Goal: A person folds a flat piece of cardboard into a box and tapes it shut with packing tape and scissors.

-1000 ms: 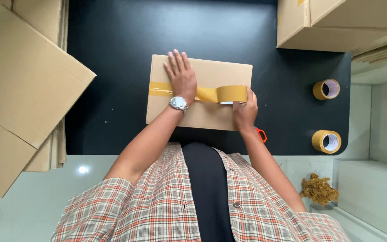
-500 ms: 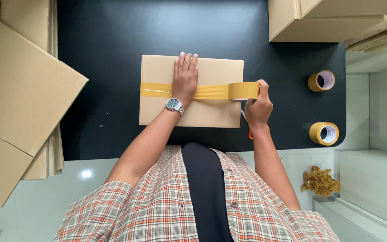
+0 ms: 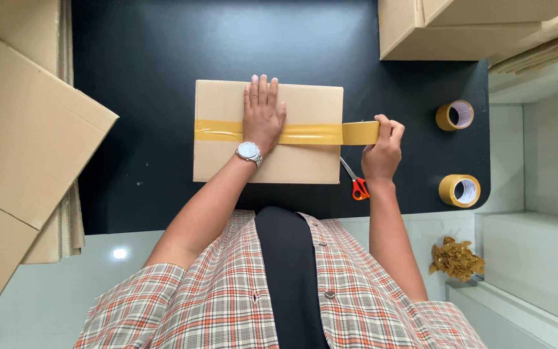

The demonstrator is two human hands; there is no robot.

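A closed cardboard box (image 3: 305,165) lies on the black table top (image 3: 163,64). A strip of yellow tape (image 3: 217,130) runs across its lid along the seam. My left hand (image 3: 263,113), with a wristwatch, presses flat on the tape at the middle of the box. My right hand (image 3: 382,152) grips the yellow tape roll (image 3: 361,132), which is now just past the box's right edge with the tape stretched from it. Red-handled scissors (image 3: 356,184) lie beside the box, under my right wrist.
Two more yellow tape rolls (image 3: 454,115) (image 3: 460,190) sit at the table's right edge. Flat cardboard sheets (image 3: 20,148) are stacked on the left. Other cardboard boxes (image 3: 434,29) stand at the back right. A crumpled wad of tape (image 3: 456,258) lies on the pale lower surface.
My right hand has pulled the tape roll rightward across the lid, from over the box to past its right edge. My left hand stays pressed on the tape.
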